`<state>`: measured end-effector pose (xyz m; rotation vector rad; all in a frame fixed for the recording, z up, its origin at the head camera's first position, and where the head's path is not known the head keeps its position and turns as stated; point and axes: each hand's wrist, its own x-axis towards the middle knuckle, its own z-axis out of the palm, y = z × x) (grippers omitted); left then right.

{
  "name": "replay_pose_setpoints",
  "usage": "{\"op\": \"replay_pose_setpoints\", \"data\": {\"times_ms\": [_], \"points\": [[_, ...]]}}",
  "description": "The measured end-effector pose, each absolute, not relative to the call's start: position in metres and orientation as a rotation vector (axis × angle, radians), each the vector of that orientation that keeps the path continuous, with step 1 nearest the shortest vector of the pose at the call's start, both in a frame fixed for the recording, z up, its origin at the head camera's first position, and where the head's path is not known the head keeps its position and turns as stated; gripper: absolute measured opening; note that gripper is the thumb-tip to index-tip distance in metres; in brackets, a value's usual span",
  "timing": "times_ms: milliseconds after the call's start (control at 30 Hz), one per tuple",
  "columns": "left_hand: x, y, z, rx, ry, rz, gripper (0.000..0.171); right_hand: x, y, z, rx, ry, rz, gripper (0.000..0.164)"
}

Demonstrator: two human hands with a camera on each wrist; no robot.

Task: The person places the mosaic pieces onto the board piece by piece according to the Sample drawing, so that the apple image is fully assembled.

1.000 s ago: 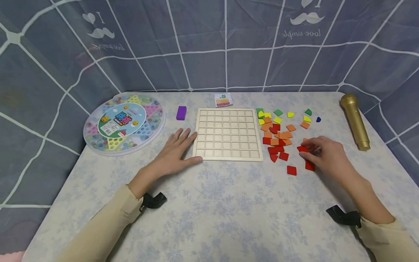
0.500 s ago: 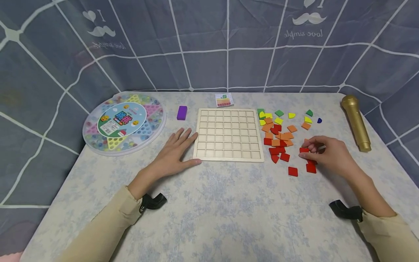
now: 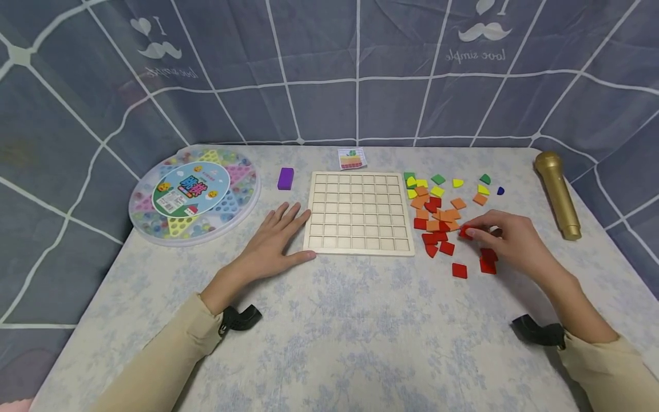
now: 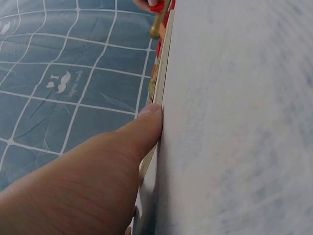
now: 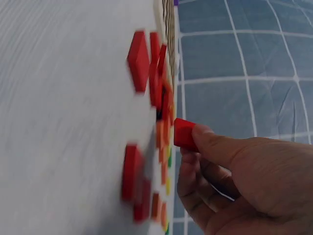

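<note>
A pale wooden grid board lies flat mid-table, its square cells bare. My left hand rests at the board's left edge, fingers spread and straight; the left wrist view shows its thumb against the board's side. At the right, my right hand pinches a red tile between thumb and fingers, held over the table. Left of that hand lies a loose cluster of red, orange, yellow and green tiles, such as an orange tile. Red tiles lie just below the hand.
A small printed card lies behind the board, and a purple block to its left. A round game box sits at the far left. At the right edge lies a gold microphone-shaped object. A tiled-pattern curtain surrounds the table.
My right hand has moved slightly left with the red tile, toward the cluster, uncovering more of the red tiles beneath it. The left hand stays in place at the board.
</note>
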<state>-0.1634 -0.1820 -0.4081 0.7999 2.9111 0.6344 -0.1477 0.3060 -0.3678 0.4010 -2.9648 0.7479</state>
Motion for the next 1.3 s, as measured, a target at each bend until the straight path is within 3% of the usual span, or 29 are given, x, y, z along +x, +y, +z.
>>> {"op": "replay_pose_setpoints", "data": {"times_ms": [267,667,1300], "points": [[-0.163,-0.185,-0.408,0.771,2.908,0.615,0.095,-0.162,0.247,-0.357,0.477,-3.000,0.883,0.025],[-0.165,-0.189,-0.405,0.758,2.910,0.612,0.095,-0.189,0.153,-0.364,0.604,-2.945,1.175,0.019],[-0.165,-0.181,-0.406,0.784,2.907,0.616,0.093,-0.179,0.139,-0.378,0.637,-2.876,0.972,0.018]]}}
